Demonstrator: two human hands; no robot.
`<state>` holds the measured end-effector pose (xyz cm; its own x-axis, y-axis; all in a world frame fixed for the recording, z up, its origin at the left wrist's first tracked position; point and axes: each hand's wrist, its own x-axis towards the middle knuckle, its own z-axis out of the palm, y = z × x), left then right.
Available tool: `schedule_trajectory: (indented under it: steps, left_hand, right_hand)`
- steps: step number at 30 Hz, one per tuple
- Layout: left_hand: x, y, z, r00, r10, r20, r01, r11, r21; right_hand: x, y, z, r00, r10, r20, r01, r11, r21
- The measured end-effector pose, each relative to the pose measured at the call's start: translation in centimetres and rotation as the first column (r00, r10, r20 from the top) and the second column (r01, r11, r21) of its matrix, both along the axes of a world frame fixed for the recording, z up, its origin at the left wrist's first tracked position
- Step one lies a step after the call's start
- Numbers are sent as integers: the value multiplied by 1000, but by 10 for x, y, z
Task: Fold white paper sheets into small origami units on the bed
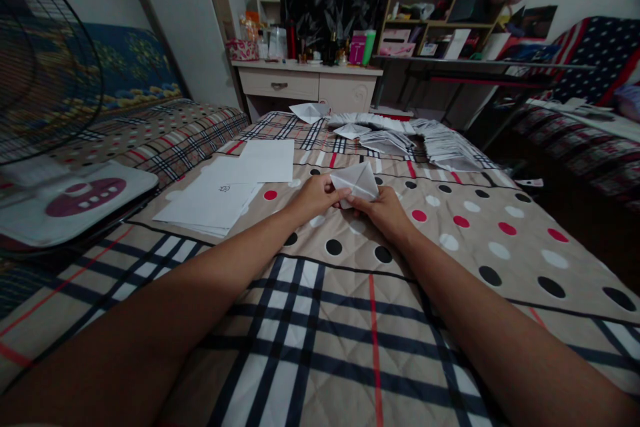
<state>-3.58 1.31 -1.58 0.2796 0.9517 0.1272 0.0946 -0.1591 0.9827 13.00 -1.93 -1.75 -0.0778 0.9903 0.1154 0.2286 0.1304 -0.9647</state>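
Paper [357, 180], white and folded into a pointed shape, sits between our left hand [314, 197] and our right hand [386, 211], just above the dotted band of the quilt [320, 347] near the middle of the bed. Its tip points up and away from us. Both our arms stretch out from the near edge.

The left hand's fingers are curled in, with thumb and forefinger pinched on the paper's left corner. The right hand grips from below and to the right, its fingers bent tight around the near edge. We cannot see how far its fingertips reach under the paper.

Left of the hands, and apart from them, lies a loose stack of flat sheets [215, 200]. One more sheet [267, 160] touches the stack's far corner. Far across the bed, a long pile [425, 140] of folded white pieces runs toward the right. A single folded piece [310, 111] stands near its left end.

A fan [70, 203] rests its base at the near left, with the grille rising above it. Beyond the bed stand a dresser [307, 83] crowded with bottles and, to its right, a shelf [425, 13].
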Motion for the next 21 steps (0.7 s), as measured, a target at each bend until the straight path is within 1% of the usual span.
schedule_trajectory:
  steps: [14,21]
  left_hand:
    - [1,-1,0,1000,-13,27,13,1000,-6]
    - [1,0,-1,999,-23,28,23,1000,1]
  right_hand:
    - [0,1,-1,1000,-7,4,7,1000,11]
    - [-2,-2,3,1000,-10,22,10,1000,-1]
